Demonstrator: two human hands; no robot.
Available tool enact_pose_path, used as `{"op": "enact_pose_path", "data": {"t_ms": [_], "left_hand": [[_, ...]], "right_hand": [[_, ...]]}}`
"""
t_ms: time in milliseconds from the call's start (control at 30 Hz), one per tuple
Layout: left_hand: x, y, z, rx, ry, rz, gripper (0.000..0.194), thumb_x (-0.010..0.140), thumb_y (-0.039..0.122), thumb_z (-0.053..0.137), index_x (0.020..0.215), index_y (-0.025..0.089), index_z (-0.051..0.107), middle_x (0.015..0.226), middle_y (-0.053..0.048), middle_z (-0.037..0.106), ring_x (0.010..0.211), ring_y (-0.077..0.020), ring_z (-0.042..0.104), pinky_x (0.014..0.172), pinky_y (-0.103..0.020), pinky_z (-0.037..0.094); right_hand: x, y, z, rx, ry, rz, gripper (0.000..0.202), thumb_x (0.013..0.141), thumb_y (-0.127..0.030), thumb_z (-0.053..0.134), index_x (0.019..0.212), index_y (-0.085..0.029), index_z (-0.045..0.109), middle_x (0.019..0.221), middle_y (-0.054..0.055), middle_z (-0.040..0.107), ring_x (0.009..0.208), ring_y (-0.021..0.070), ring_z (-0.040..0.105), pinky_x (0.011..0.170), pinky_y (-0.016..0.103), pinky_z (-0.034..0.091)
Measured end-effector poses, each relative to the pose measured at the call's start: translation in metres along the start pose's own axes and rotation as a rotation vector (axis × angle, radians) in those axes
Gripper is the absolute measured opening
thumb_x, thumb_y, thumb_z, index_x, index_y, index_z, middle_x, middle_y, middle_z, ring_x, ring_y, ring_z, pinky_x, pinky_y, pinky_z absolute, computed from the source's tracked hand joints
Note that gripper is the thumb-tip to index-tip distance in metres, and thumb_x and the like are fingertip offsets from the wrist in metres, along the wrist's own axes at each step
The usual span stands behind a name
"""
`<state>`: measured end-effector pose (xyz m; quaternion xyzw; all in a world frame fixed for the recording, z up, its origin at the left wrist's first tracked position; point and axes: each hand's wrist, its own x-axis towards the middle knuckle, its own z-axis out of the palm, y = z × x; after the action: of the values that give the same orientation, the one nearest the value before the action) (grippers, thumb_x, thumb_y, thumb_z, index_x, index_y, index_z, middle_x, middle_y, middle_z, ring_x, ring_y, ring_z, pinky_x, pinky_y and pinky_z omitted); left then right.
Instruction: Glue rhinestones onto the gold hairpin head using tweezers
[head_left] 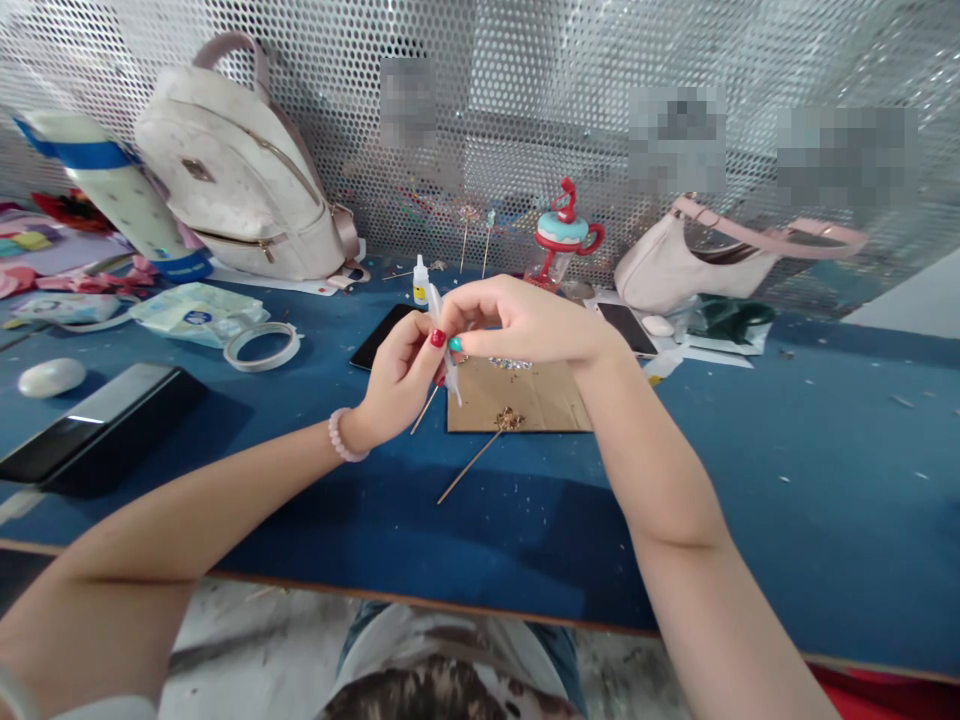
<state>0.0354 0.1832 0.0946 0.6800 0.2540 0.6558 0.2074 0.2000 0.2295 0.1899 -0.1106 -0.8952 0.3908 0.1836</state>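
A thin, whitish, see-through piece like a small plastic bag [453, 384] is pinched above the table, seen nearly edge-on. My left hand [403, 375] closes thumb and fingers on it from the left. From the other side, my right hand [517, 315] grips it too, with the thumb and bent fingers meeting at its middle. Below the hands lies a cardboard piece [559, 405] with small shiny bits [511, 363] on it. A gold flower-like ornament on a stick [508, 418] rests across its front edge. Another thin stick [424, 410] lies beneath my left hand.
Behind the hands stand a small glue bottle [421, 281] and a red-lidded cup [564, 235]. A dark phone [382, 338] lies left of the cardboard. Farther left are a tape roll [262, 347], a black phone-like device [97, 425] and a backpack [225, 170]. A handbag [697, 260] stands right.
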Motion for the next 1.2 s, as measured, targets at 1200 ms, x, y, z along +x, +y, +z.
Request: {"op": "enact_pose_path", "data": {"t_ms": [1200], "left_hand": [[0.0027, 0.0019, 0.0012, 0.04, 0.035, -0.001, 0.042, 0.102, 0.051, 0.056, 0.076, 0.021, 0.045, 0.056, 0.007, 0.046, 0.043, -0.0041, 0.044, 0.04, -0.016, 0.036]], "right_hand": [[0.0001, 0.0014, 0.0015, 0.0, 0.009, -0.004, 0.015, 0.078, -0.005, 0.051, 0.085, -0.017, 0.056, 0.087, 0.001, 0.064, 0.081, 0.0134, 0.06, 0.079, 0.031, 0.049]]}}
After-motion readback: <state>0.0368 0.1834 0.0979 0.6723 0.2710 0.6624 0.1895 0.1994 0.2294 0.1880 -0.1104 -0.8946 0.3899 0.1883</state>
